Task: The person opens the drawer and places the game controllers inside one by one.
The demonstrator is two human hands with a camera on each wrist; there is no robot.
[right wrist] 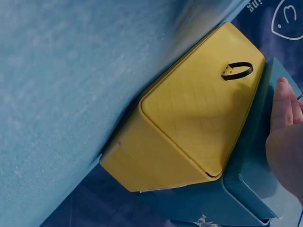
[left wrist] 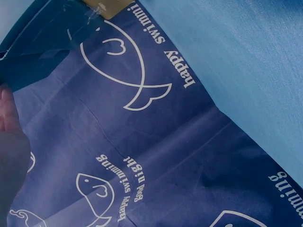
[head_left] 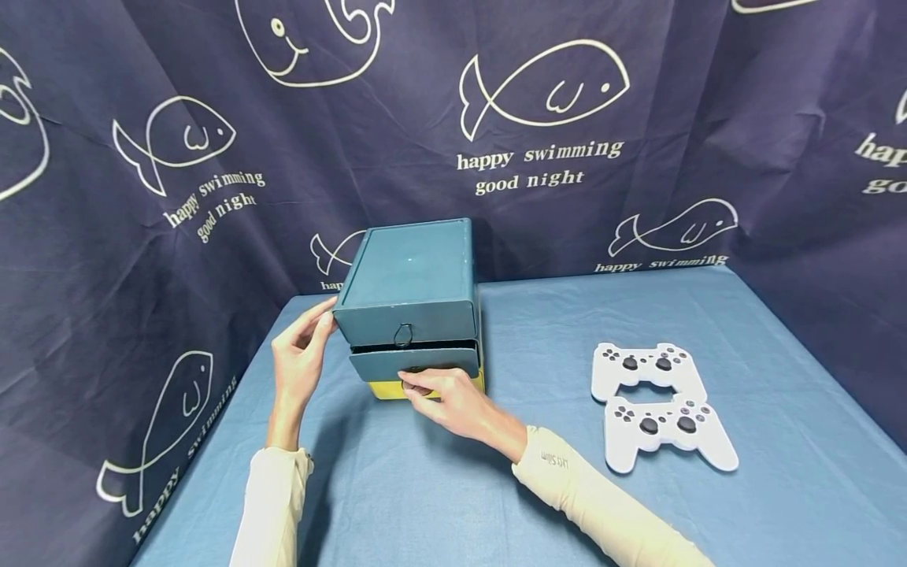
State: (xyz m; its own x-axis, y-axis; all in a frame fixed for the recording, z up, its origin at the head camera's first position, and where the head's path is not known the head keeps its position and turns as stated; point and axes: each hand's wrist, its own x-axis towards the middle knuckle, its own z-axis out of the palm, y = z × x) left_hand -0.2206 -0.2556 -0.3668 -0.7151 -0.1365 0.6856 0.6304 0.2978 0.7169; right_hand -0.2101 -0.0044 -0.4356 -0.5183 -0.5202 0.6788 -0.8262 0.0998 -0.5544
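Observation:
A small chest of drawers (head_left: 407,264) stands near the back of the table, teal above and yellow below. My left hand (head_left: 301,354) touches its upper left front corner with fairly straight fingers (left wrist: 7,109). The middle teal drawer (head_left: 383,365) juts out a little, leaving a dark gap above its front. At the middle of that front, my right hand (head_left: 453,402) holds the dark loop handle (right wrist: 299,97) between finger and thumb, partly hiding it. Above it the top drawer (head_left: 442,321) is closed, its loop handle (head_left: 403,335) hanging free. The yellow bottom drawer (right wrist: 194,113) is also closed.
Two white game controllers (head_left: 648,374) lie at the right of the table (head_left: 524,346), one in front of the other and overlapping. A dark blue fish-print cloth (head_left: 397,157) hangs behind the table and at both sides.

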